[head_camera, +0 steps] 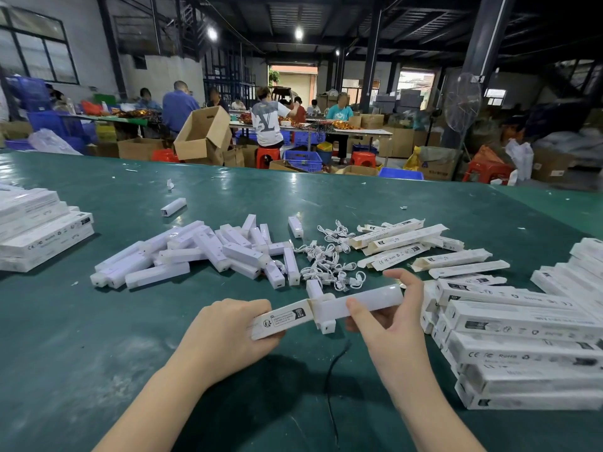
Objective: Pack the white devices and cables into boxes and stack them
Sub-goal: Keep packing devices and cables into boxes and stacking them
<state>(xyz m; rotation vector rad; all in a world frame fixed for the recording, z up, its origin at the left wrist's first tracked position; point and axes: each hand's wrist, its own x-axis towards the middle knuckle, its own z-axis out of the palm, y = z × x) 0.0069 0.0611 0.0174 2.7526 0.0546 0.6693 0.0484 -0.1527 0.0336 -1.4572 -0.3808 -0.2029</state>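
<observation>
Right hand (391,318) pinches a white device (362,303) lying lengthwise toward the open mouth of a slim box (282,321) gripped in the left hand (225,334), both held above the worktop's (98,353) near edge, axes aligned.

Dim hall, two bright ceiling lamps (212,33) far ahead, daylight from the rear doorway (293,80). Patchy glare on green tabletop (130,321); soft shadows under the forearms. Wide-angle bending at edges; background soft, distant faces blurred.
</observation>
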